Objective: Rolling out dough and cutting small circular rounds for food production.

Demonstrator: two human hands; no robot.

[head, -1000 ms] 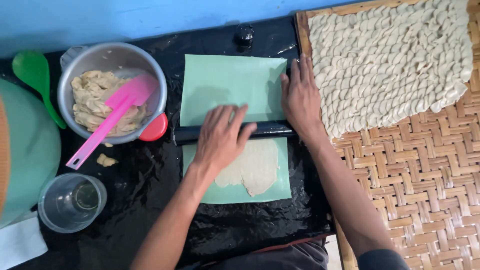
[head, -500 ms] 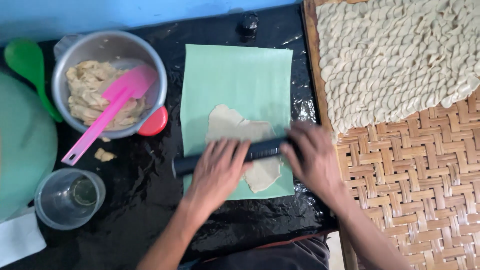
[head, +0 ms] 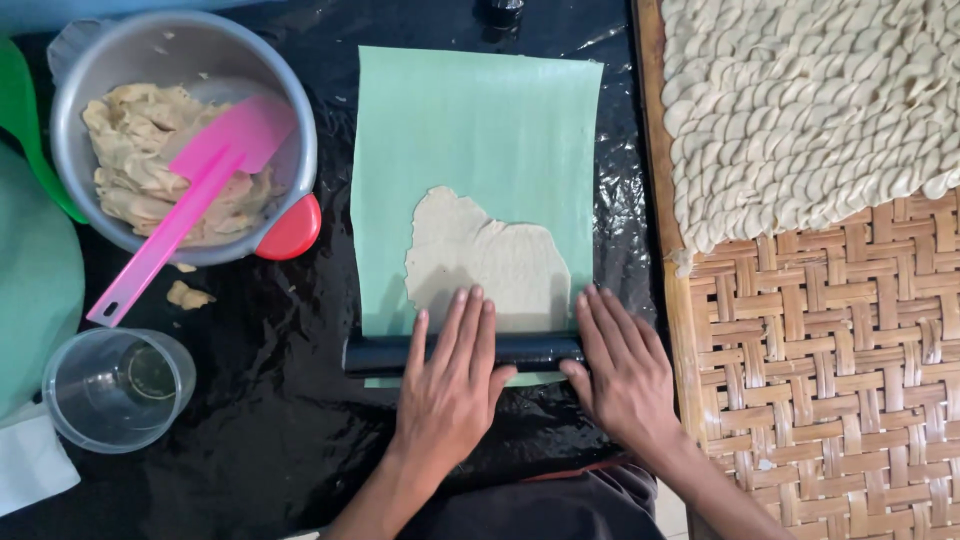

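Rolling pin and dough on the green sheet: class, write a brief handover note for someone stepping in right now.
Left hand and right hand: both flat on the black rolling pin, at the near end of the green sheet.
Dough sheet: rolled thin, ragged edges.
Metal bowl, left, holds more dough and a pink spatula.
Shaped pieces fill the woven tray.
Left: the bowl's dough.

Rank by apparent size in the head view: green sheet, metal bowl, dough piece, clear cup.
1. green sheet
2. metal bowl
3. dough piece
4. clear cup

Dough is partly hidden under the black roller, so its rank over the cup is less sure.
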